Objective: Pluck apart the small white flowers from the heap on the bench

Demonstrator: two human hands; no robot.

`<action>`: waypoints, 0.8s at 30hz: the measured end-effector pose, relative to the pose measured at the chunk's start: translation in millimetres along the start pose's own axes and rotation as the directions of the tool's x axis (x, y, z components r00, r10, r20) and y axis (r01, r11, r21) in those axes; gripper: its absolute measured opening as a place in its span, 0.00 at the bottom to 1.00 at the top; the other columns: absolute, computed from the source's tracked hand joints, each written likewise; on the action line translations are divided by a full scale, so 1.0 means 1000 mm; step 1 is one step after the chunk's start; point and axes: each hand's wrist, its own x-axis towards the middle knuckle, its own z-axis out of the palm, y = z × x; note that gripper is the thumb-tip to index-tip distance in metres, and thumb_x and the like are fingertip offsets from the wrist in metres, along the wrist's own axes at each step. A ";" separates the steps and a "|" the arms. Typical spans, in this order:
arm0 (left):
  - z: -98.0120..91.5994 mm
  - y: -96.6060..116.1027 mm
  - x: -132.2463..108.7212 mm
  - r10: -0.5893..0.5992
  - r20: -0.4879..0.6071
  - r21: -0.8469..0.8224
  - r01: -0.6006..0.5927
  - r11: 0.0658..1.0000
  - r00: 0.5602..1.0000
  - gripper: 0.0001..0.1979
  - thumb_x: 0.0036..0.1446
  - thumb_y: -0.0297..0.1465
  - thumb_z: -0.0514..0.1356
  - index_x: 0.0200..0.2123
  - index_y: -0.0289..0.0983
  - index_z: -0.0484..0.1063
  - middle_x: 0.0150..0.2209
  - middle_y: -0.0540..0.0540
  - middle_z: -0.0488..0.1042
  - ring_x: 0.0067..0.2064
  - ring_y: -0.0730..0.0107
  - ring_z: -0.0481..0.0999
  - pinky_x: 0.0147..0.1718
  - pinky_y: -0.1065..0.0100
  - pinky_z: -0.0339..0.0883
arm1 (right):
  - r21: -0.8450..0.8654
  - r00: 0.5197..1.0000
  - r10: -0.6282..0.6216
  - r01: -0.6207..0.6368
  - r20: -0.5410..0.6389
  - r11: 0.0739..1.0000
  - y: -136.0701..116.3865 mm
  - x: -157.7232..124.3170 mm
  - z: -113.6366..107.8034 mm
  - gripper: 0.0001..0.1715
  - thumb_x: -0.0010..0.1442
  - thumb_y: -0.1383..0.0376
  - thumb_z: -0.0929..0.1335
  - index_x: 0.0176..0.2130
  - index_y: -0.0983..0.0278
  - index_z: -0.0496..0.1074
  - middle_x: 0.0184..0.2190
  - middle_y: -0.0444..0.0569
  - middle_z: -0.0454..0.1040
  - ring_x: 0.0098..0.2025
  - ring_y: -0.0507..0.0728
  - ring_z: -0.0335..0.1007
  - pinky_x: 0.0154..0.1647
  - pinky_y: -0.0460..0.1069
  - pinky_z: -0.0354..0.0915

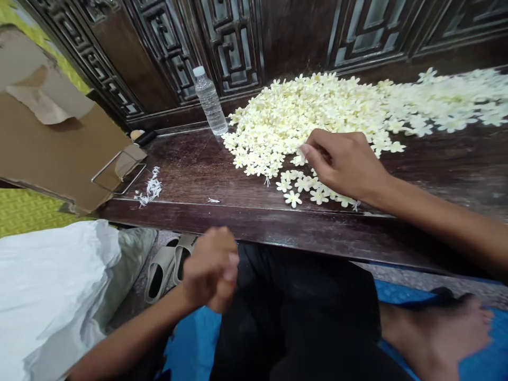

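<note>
Right now, right hand (341, 161) hangs over the front of the pale-yellow flower pile (301, 108) on the dark wooden bench (190, 172), fingers curled, thumb near index. Left hand (212, 270) curled, blurred, short of bench edge. Can't tell if either grips anything.

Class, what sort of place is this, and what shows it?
Probably a room in a home, though little of it shows: carved lattice panels, slide sandals and a bare foot by blue matting suggest it.
</note>
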 end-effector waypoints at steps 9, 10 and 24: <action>-0.020 -0.101 -0.259 -0.731 -0.128 0.798 0.507 0.325 0.670 0.36 0.65 0.41 0.60 0.70 0.32 0.55 0.66 0.28 0.65 0.67 0.38 0.66 0.61 0.42 0.64 | -0.072 1.000 -0.015 0.013 -0.020 0.997 -0.005 0.003 -0.003 0.12 0.70 0.61 0.64 0.35 0.63 0.68 0.20 0.45 0.66 0.21 0.52 0.59 0.28 0.51 0.54; -0.021 -0.106 -0.274 -0.766 -0.142 0.805 0.524 0.279 0.627 0.37 0.65 0.41 0.60 0.71 0.33 0.54 0.66 0.28 0.65 0.68 0.38 0.64 0.62 0.42 0.63 | -0.078 1.000 -0.007 0.005 -0.023 0.997 -0.003 0.003 -0.003 0.12 0.70 0.61 0.64 0.34 0.63 0.68 0.20 0.45 0.66 0.21 0.52 0.60 0.28 0.51 0.54; -0.042 -0.117 -0.280 -0.949 -0.247 0.056 0.981 0.187 0.195 0.45 0.46 0.38 0.72 0.67 0.39 0.64 0.54 0.38 0.76 0.55 0.49 0.77 0.55 0.54 0.69 | -0.110 0.995 0.023 -0.033 -0.092 0.993 0.010 0.002 -0.002 0.13 0.68 0.59 0.66 0.33 0.62 0.67 0.20 0.42 0.64 0.22 0.51 0.59 0.29 0.49 0.53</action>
